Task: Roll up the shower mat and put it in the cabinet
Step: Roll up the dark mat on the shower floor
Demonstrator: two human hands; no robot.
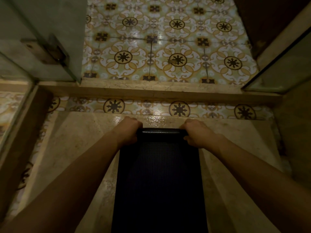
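On the pale stone floor point(70, 148) of the shower stall, straight below me: one dark shower mat point(159, 179), fine grid texture, lying flat lengthwise and running from the bottom edge of view up toward the threshold. Its far end is turned over into a small tight roll, a glossy dark cylinder lying crosswise. My left hand point(130, 130) is closed over the left end of that roll, fingers curled around it; my right hand point(196, 132) is closed the same way over the right end, with both forearms reaching in from the lower corners. Just beyond the roll: a wet, shiny patch of stone, then a strip of patterned tile point(179, 108) with dark star medallions in cream and ochre. Past that strip: a raised stone threshold point(151, 90) running across the view. Beyond the threshold: more of the same patterned tile floor, brighter lit. At upper left: a glass door panel point(50, 31) with a metal hinge point(50, 49) fixed to it. At right: another glass panel point(286, 68), angled, meeting the threshold. Lighting is dim throughout the stall.
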